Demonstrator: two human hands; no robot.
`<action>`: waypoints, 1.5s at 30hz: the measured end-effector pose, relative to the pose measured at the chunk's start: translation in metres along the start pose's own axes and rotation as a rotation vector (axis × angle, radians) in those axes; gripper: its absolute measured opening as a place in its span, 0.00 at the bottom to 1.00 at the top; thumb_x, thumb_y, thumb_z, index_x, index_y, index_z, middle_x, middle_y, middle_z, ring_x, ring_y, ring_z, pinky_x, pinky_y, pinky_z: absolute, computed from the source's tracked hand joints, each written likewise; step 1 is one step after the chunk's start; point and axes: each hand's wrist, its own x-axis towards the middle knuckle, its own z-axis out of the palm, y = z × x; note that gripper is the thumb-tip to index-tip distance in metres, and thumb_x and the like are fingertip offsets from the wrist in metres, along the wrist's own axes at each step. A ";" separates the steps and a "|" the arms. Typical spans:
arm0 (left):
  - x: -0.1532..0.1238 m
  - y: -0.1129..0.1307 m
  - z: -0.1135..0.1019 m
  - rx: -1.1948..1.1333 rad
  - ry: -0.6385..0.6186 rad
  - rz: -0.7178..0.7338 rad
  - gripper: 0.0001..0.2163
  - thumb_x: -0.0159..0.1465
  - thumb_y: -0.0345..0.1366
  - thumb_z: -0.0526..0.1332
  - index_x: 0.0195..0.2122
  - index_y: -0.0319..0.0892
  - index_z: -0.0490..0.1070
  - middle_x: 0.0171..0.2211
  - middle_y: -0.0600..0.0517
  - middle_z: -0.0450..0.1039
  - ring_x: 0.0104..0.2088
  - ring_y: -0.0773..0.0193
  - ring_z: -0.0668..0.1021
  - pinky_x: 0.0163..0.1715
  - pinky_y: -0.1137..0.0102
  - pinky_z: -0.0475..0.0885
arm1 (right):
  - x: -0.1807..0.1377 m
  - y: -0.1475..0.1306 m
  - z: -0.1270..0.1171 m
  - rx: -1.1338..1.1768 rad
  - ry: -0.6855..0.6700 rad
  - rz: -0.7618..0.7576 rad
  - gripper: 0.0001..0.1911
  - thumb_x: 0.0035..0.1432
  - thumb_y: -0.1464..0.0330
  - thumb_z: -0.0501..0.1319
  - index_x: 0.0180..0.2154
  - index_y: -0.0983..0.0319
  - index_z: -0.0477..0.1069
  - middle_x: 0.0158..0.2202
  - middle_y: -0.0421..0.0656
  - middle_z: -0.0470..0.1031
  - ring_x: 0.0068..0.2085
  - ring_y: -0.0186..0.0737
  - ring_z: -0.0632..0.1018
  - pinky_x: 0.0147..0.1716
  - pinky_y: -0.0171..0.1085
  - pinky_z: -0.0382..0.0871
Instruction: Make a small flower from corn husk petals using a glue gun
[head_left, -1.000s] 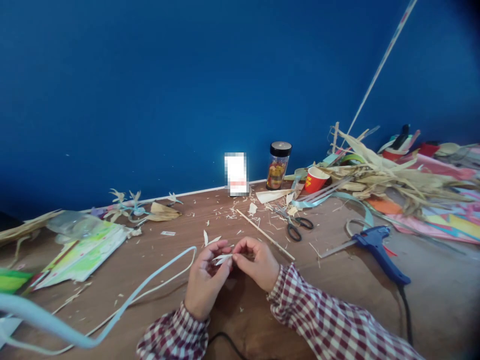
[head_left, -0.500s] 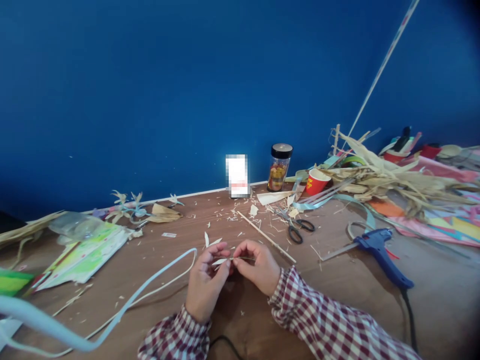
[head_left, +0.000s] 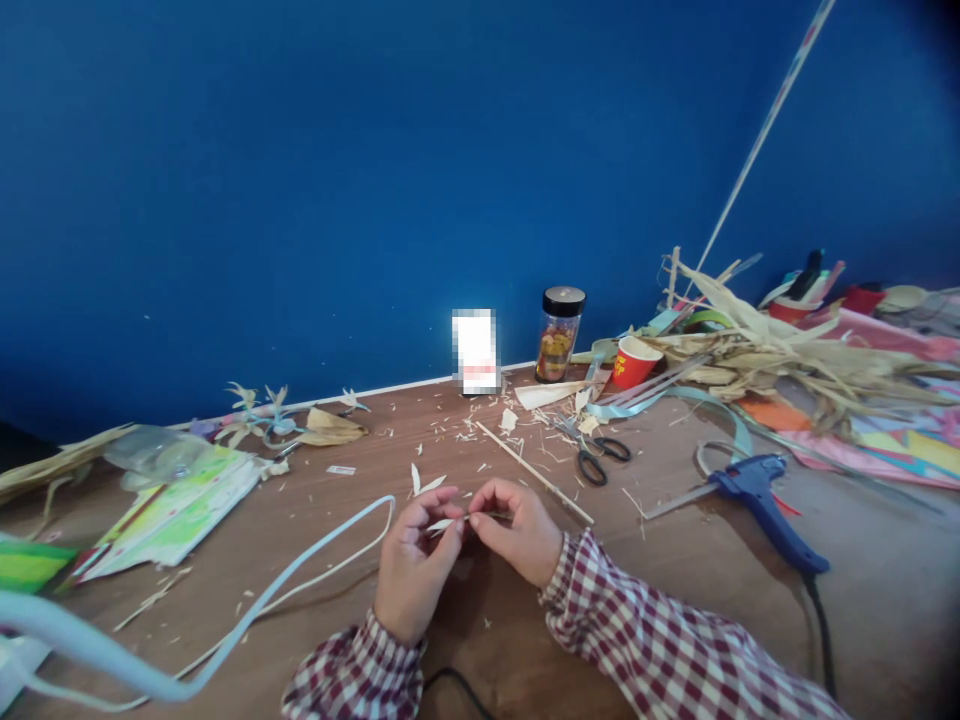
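Observation:
My left hand point(head_left: 415, 560) and my right hand point(head_left: 519, 528) meet over the brown table point(head_left: 675, 560), both in red-checked sleeves. Together they pinch a small pale husk piece point(head_left: 442, 523) with pointed tips; the left fingers curl round it and the right thumb and forefinger press its right end. A thin wooden stick point(head_left: 534, 472) lies just beyond the right hand. Two loose pale husk petals point(head_left: 420, 482) lie just beyond the left hand.
Black-handled scissors point(head_left: 598, 457), a blue glue gun point(head_left: 765, 500) with its cord, a red paper cup point(head_left: 634, 361), a black-lidded jar point(head_left: 559, 334) and a heap of dry corn husks point(head_left: 780, 350) lie right. A pale blue band point(head_left: 247, 610) and green papers point(head_left: 172, 505) lie left.
Both hands stay together on the husk piece with only slight finger shifts. The view has drifted a little.

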 end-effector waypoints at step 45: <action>-0.002 0.003 0.003 0.056 -0.018 -0.003 0.14 0.52 0.36 0.61 0.40 0.42 0.68 0.30 0.52 0.72 0.28 0.64 0.76 0.28 0.71 0.71 | 0.003 0.000 -0.002 0.070 0.008 0.045 0.01 0.46 0.73 0.57 0.26 0.64 0.66 0.21 0.37 0.67 0.23 0.29 0.67 0.23 0.29 0.60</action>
